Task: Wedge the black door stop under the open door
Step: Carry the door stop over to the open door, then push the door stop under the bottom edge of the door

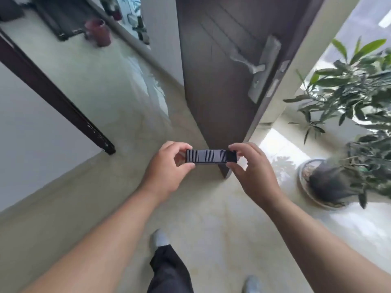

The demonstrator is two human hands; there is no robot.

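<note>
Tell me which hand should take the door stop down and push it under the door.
Probably the right hand. It pinches the end of the black door stop nearest the door's bottom corner, directly above it. The left hand holds the far end, out over open floor, and would have to reach across.

Both forearms are bare, with no sleeves, watch or rings showing. The person wears loose dark grey cloth trousers and pale grey soft slippers, one on each foot.
</note>
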